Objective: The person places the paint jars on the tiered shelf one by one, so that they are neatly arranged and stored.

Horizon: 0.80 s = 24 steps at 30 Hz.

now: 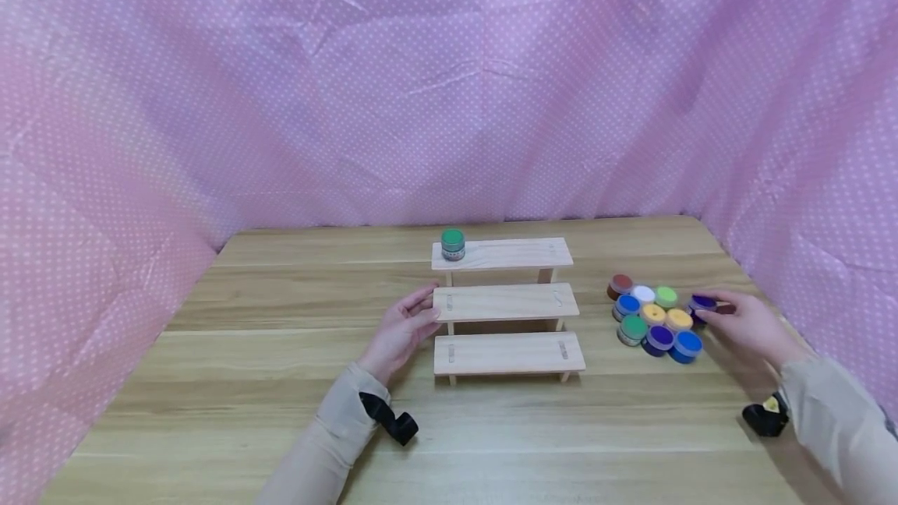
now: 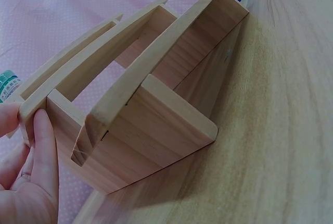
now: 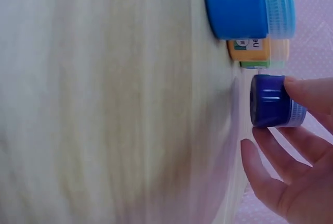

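Observation:
My left hand [image 1: 400, 336] pinches the left end of the middle board of a three-tier wooden display stand [image 1: 507, 302], thumb on top and fingers beneath. On the left end of the stand's rear, highest board sits a green-lidded paint jar [image 1: 453, 245]. Over at the right, my right hand [image 1: 756, 327] holds a dark purple paint jar [image 3: 271, 100] between thumb and fingers, at the right side of a group of jars. In the right wrist view, this jar shows its base toward the wooden tabletop.
Several paint jars stand close together right of the stand, among them a brown-red one [image 1: 620, 286], a white one [image 1: 643, 295], yellow ones and a blue one [image 1: 686, 347]. A pink dotted curtain [image 1: 449, 100] hangs behind the wooden table [image 1: 281, 349].

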Each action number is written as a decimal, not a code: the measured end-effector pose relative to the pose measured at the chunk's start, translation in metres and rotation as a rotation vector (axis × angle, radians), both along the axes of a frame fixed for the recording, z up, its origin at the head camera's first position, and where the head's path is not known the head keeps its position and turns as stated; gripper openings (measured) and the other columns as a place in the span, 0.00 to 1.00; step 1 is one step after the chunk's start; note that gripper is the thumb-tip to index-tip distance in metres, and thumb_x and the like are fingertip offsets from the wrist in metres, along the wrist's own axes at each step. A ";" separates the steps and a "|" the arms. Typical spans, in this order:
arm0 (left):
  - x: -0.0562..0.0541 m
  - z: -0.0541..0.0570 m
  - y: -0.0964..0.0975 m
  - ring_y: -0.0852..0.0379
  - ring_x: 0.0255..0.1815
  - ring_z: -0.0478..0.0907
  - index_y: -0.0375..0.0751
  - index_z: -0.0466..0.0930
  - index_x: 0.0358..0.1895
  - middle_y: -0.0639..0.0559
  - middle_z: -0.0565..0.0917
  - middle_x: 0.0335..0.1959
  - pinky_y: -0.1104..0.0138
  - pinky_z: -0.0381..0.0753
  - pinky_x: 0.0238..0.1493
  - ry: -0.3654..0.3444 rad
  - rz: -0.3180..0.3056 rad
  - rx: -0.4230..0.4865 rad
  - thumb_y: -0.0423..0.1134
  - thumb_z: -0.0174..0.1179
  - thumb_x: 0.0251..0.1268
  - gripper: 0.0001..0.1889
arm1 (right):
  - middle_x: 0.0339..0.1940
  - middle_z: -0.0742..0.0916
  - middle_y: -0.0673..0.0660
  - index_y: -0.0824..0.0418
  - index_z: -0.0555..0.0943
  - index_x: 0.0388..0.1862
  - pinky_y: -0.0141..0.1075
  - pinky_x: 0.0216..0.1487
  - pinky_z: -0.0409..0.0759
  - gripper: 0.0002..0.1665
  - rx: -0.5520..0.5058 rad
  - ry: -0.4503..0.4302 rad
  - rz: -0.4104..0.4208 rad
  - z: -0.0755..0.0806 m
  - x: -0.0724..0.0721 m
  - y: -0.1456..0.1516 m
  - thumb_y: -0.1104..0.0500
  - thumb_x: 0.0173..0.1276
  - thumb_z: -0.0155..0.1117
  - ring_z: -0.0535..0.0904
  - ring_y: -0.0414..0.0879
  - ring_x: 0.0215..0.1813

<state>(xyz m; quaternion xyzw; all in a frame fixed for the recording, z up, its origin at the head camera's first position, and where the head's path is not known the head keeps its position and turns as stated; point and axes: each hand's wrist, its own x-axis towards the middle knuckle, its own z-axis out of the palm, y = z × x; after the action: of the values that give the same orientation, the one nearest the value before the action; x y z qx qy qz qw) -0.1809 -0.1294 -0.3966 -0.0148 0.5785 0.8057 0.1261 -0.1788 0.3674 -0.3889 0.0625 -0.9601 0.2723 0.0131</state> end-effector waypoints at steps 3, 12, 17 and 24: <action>0.000 0.000 0.000 0.65 0.36 0.78 0.28 0.55 0.70 0.56 0.76 0.41 0.74 0.82 0.43 0.000 -0.001 -0.003 0.20 0.49 0.64 0.30 | 0.51 0.79 0.78 0.75 0.73 0.57 0.33 0.41 0.83 0.25 -0.063 0.031 -0.048 0.001 0.003 0.002 0.58 0.68 0.59 0.81 0.36 0.38; 0.001 -0.001 -0.001 0.65 0.37 0.79 0.29 0.55 0.70 0.55 0.76 0.42 0.75 0.82 0.44 0.008 -0.008 0.005 0.20 0.49 0.64 0.30 | 0.35 0.77 0.25 0.76 0.72 0.57 0.15 0.30 0.74 0.28 -0.227 0.135 -0.108 0.014 0.010 0.003 0.58 0.66 0.63 0.67 0.13 0.35; 0.001 -0.002 -0.002 0.65 0.38 0.79 0.29 0.55 0.70 0.55 0.76 0.42 0.75 0.82 0.44 0.007 -0.009 0.004 0.21 0.49 0.64 0.30 | 0.34 0.71 0.19 0.73 0.72 0.58 0.13 0.32 0.71 0.29 -0.228 0.152 -0.128 0.020 0.013 -0.007 0.55 0.66 0.63 0.66 0.13 0.37; 0.001 -0.002 -0.002 0.65 0.38 0.78 0.29 0.54 0.71 0.55 0.75 0.42 0.75 0.81 0.45 0.008 -0.017 -0.004 0.21 0.49 0.64 0.30 | 0.38 0.71 0.23 0.71 0.73 0.59 0.10 0.36 0.66 0.28 -0.213 0.192 -0.125 0.028 0.016 -0.027 0.52 0.68 0.61 0.63 0.13 0.41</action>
<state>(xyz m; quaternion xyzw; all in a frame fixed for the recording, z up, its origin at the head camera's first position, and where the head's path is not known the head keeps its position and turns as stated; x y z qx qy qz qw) -0.1801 -0.1310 -0.3987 -0.0068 0.5807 0.8036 0.1305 -0.1632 0.3407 -0.3612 0.0268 -0.9222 0.3638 0.1284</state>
